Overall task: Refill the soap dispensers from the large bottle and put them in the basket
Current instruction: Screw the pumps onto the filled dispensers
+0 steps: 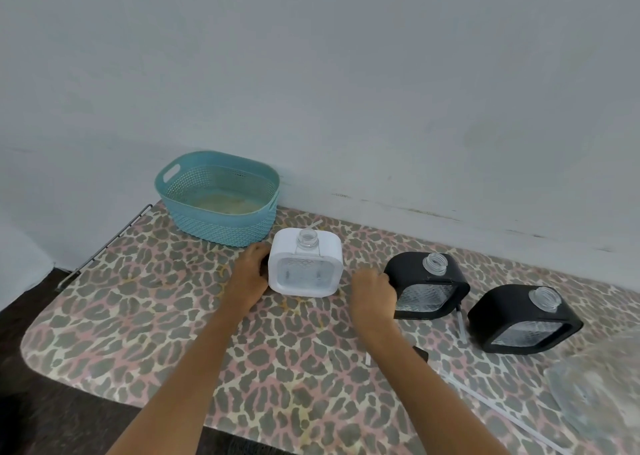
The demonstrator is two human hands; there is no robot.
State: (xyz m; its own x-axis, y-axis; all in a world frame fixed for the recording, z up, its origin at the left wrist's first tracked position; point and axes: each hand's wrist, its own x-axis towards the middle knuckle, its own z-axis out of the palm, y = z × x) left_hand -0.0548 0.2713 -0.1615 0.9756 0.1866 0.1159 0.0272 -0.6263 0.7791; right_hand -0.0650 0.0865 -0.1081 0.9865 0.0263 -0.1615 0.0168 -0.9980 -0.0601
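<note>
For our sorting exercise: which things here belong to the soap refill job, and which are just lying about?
Job: white dispenser, two black dispensers, blue basket, clear large bottle.
Lying about: patterned table cover, metal rail.

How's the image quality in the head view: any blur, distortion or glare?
Head view: wide-angle bending shows in the curved edge of the leopard-print table; lighting is soft and even with faint shadows; the clear plastic bottle at lower right is smeared and hard to read; the white square soap dispenser, teal woven plastic basket and both hands are fairly sharp; no strong glare.
</note>
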